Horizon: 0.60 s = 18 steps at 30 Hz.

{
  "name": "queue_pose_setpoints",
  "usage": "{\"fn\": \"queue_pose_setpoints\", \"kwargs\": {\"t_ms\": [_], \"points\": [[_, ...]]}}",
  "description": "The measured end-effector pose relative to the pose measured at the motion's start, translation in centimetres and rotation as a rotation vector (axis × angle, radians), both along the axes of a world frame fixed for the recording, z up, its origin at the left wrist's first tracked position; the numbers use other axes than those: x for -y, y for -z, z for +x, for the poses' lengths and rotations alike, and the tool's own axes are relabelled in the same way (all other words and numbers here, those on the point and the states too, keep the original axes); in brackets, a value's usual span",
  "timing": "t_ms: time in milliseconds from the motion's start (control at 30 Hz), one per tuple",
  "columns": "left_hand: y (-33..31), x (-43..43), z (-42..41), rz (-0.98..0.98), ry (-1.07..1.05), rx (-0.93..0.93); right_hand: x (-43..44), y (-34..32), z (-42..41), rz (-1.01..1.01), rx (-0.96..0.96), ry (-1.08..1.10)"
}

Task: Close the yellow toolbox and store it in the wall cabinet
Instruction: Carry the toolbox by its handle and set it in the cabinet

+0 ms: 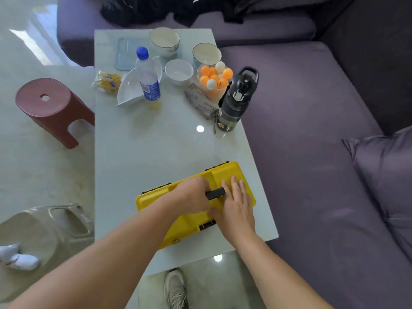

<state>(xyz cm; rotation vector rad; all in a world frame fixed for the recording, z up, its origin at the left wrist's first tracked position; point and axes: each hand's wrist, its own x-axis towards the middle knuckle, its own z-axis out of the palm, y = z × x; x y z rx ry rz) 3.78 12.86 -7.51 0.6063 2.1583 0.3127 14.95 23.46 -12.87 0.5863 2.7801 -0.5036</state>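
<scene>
Glossy white table (156,148) with a glass-smooth shine; smooth yellow plastic toolbox (185,226) with a matt black handle (215,193); soft purple cloth sofa (301,134); polished pale floor (33,166); matt red-brown plastic stool (48,103).

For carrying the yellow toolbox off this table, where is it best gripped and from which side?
By the black handle on the lid of the yellow toolbox, from above. The box lies flat with its lid up, so the handle is on top. The left hand is already curled around it; the right hand rests flat beside it.
</scene>
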Motion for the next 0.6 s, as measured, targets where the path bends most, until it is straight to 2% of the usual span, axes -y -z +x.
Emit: {"fn": "queue_pose_setpoints", "kwargs": {"t_ms": [200, 333, 600], "points": [[-2.4, 0.5, 0.0, -0.07, -0.029, 0.103, 1.1, -1.4, 1.0, -0.021, -0.052, -0.023], [-7.7, 0.4, -0.3, -0.03, -0.208, 0.295, 1.3, -5.6, 2.0, -0.07, -0.133, -0.022], [-24.5, -2.6, 3.5, 0.075, -0.258, 0.183, -1.4, -21.7, 6.1, -0.031, -0.335, 0.001]]}}
